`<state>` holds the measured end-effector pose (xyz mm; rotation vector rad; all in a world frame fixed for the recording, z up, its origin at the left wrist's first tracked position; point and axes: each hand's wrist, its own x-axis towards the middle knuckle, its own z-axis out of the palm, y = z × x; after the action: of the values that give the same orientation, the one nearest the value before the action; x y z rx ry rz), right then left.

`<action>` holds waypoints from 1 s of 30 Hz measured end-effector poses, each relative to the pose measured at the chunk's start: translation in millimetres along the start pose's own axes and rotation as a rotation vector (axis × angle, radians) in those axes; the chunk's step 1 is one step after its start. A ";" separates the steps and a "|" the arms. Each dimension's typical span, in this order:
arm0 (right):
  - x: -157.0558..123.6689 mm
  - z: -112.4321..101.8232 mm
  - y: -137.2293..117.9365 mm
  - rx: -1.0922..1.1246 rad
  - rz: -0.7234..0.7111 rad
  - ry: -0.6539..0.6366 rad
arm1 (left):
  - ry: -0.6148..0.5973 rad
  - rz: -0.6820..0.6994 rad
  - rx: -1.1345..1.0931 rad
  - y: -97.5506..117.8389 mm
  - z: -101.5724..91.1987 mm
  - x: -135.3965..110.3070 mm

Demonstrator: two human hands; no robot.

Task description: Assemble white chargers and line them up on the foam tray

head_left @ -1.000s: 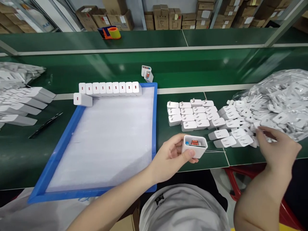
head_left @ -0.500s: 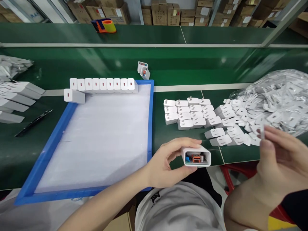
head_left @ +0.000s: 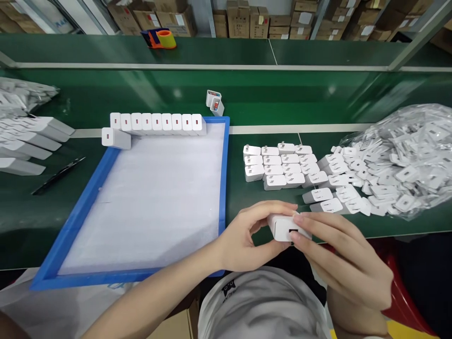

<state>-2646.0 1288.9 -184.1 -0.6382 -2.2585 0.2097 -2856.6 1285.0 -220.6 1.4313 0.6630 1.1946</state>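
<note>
My left hand point(head_left: 245, 238) is closed around the sides of a white charger housing point(head_left: 271, 225) above the table's front edge. A white end cap point(head_left: 283, 230) with a dark USB slot now covers the housing's opening. The fingertips of my right hand point(head_left: 348, 261) grip this cap and partly hide its right side and slot. Whether the cap sits fully flush, I cannot tell. Beyond my hands, several white chargers point(head_left: 273, 181) stand in rows with their plug prongs up.
A blue-framed tray point(head_left: 141, 197) carries a row of finished-looking chargers point(head_left: 157, 123) along its far edge. Two open housings point(head_left: 214, 102) stand behind it. A plastic bag point(head_left: 416, 155) spills white parts at right. A black pen point(head_left: 58, 176) and more white housings point(head_left: 31, 146) lie left.
My right hand has moved left with the small white cap and brought it onto the housing. The circuit parts inside the housing are now covered. My left hand keeps its hold.
</note>
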 end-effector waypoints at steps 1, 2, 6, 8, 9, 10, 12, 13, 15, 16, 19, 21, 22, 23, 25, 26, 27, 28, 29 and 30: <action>-0.9 1.9 2.0 0.003 -0.040 -0.010 | 0.005 -0.005 0.004 0.6 0.0 0.0; -2.1 3.8 4.2 0.003 -0.068 -0.009 | 0.011 -0.009 0.007 1.1 0.1 0.1; -5.0 11.9 8.9 0.016 -0.094 0.061 | 0.022 -0.021 0.019 2.4 0.5 -0.3; -3.0 14.0 8.6 0.019 -0.106 0.075 | 0.025 -0.025 0.017 2.2 0.4 -0.7; -1.5 14.1 8.1 0.016 -0.106 0.073 | 0.024 -0.019 0.009 1.9 0.2 -0.9; 0.0 13.6 7.4 0.010 -0.102 0.068 | 0.019 -0.007 -0.004 1.7 -0.2 -1.0; 1.9 12.3 6.3 0.005 -0.086 0.062 | 0.003 0.029 -0.043 1.6 -1.3 -1.0; 2.0 12.0 5.9 0.012 -0.080 0.062 | -0.004 0.042 -0.057 1.9 -2.0 -0.9; 0.5 13.7 5.6 0.067 -0.044 0.073 | 0.007 0.050 -0.038 3.0 -3.1 -0.5; -0.9 15.7 5.6 0.128 -0.001 0.106 | 0.022 0.050 -0.004 3.7 -3.5 -0.4; -5.6 24.9 5.9 0.359 0.284 0.282 | 0.061 0.081 0.112 4.9 -3.4 -0.1; -8.1 30.7 5.7 0.454 0.494 0.269 | 0.080 0.134 0.145 4.3 -2.5 -0.1; -9.0 33.0 5.3 0.483 0.565 0.212 | 0.091 0.156 0.155 3.7 -2.0 -0.1; -9.5 34.8 4.7 0.508 0.613 0.153 | 0.104 0.174 0.166 3.1 -1.4 0.0; -9.6 37.4 2.7 0.550 0.661 0.101 | 0.130 0.186 0.191 2.3 -0.5 0.2; -9.2 38.5 1.5 0.561 0.678 0.113 | 0.138 0.186 0.204 2.3 -0.2 0.3; -8.4 39.4 0.3 0.563 0.691 0.130 | 0.144 0.183 0.213 2.5 0.2 0.5; -7.5 40.3 -0.8 0.562 0.697 0.145 | 0.151 0.177 0.219 3.0 0.5 0.5; -6.4 41.3 -1.7 0.566 0.696 0.154 | 0.159 0.168 0.220 3.6 0.9 0.5; -5.3 42.2 -2.3 0.577 0.689 0.162 | 0.166 0.158 0.214 4.2 1.2 0.5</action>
<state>-2674.1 1286.2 -216.0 -1.0344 -1.6252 1.0561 -2856.2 1283.9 -216.4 1.5977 0.8249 1.4111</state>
